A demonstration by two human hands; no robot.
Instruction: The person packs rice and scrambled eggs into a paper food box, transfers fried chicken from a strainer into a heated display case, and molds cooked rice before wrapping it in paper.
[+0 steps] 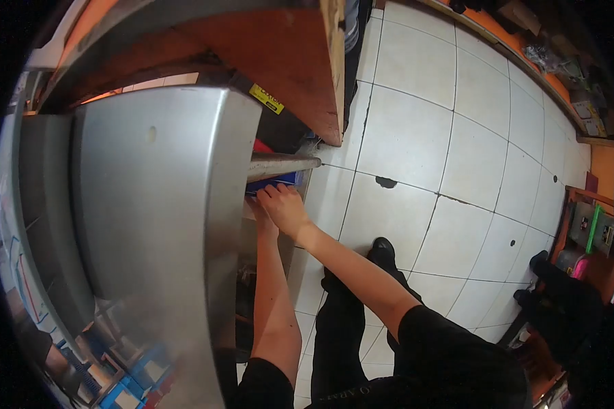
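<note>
Panel (pixel 150 177), smooth bright steel, fills the left of my view, and both my arms run in low along its right side. At the far end of that reach I've got the blue thing (pixel 280 181), tucked in the gap between the panel and the tiles (pixel 409 129), just on the near side of a round bar (pixel 286 163).

My right hand (pixel 283 204) is up against its near edge, fingers bent and knuckles up; whether it has a real grip I can't tell. My left hand (pixel 258 210) is close beside it, partly hidden under the right and by the panel's edge, so how far open it is, or what it has hold of, I can't tell either.

Beyond the bar there's a yellow label (pixel 266 99) on something dark, and a reddish board (pixel 280 61) overhangs at the far side. Down near me, a black shoe (pixel 383 247) stands on the tiles, short of a dark chip (pixel 386 182). Over on the right, another person (pixel 563 307) in black is near the shelves (pixel 597 232).
</note>
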